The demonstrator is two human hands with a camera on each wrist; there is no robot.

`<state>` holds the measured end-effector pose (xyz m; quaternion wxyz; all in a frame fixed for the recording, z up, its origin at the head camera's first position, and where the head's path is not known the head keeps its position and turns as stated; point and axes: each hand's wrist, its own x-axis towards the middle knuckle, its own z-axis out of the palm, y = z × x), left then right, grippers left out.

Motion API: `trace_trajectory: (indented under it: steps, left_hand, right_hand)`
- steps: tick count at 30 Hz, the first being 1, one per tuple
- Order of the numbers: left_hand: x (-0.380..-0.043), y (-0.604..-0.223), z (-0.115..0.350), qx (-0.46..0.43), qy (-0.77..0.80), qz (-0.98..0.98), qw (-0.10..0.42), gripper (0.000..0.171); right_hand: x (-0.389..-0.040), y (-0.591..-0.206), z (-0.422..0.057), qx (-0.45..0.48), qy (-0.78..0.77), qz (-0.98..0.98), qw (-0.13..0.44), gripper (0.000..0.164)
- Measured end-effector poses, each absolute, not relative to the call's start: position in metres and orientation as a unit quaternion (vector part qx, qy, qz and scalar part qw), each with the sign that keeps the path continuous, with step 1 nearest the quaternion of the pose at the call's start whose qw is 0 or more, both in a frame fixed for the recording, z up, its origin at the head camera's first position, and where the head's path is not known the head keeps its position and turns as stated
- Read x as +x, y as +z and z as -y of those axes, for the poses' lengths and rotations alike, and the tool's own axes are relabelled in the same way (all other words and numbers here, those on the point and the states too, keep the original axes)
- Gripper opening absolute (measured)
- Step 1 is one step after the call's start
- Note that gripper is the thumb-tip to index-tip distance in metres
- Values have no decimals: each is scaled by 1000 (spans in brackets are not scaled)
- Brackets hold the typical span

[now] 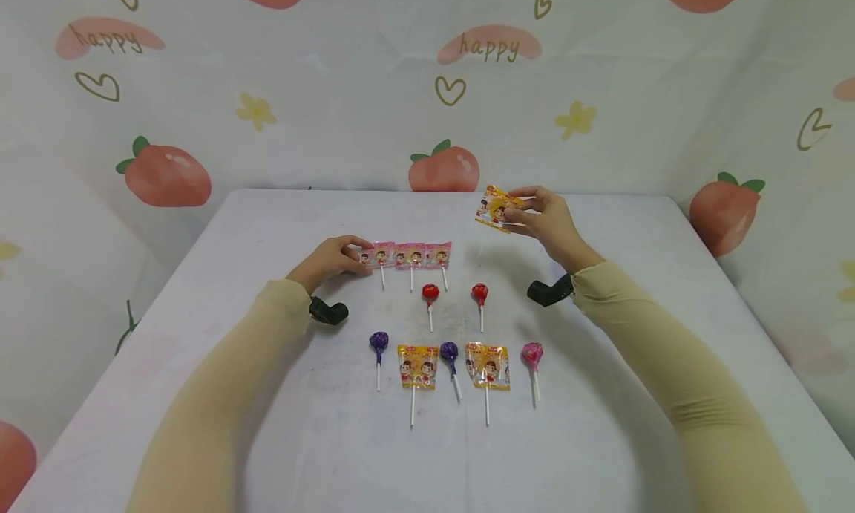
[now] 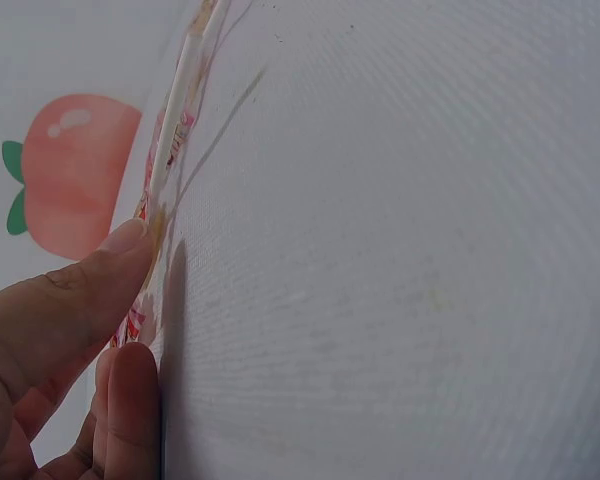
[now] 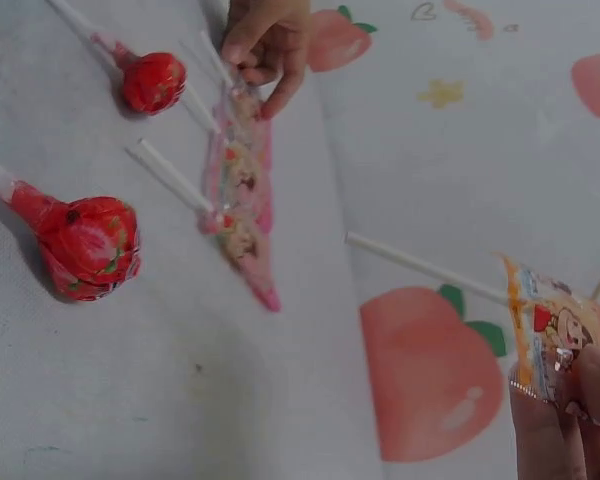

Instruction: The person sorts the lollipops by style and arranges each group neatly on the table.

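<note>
At the back of the table my left hand pinches the left edge of a flat pink-wrapped lollipop. Two more pink-wrapped lollipops continue the row to the right, sticks toward me. In the left wrist view, the thumb and fingers lie at the wrapper, close to the tabletop. Raised over the back right, my right hand holds a yellow-wrapped lollipop by its wrapper between thumb and fingers. Its white stick shows in the right wrist view, pointing away from the hand.
Nearer me lie two red ball lollipops. The front row has purple ball lollipops, two yellow-wrapped lollipops and a pink ball lollipop. A printed curtain hangs behind the white table.
</note>
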<state>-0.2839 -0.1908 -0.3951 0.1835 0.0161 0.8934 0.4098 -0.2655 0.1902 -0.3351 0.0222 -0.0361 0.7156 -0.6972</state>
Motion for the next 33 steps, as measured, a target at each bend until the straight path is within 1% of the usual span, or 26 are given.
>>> trace_trajectory:
  steps: [8, 14, 19, 33]
  left_hand:
    - [-281, -394, 191, 14, 412, -892, 185, 59]
    - [-282, -394, 191, 15, 415, -890, 187, 59]
    - [-282, -393, 190, 13, 410, -893, 187, 58]
    - [-283, -393, 188, 9, 398, -898, 188, 59]
  right_hand:
    - [-285, -360, -174, 2, -641, -761, 104, 46]
    - [-292, -376, -171, 8, -595, -793, 134, 45]
    - [-295, -382, -169, 9, -581, -795, 171, 44]
    - [-306, -394, -164, -12, -532, -818, 219, 41]
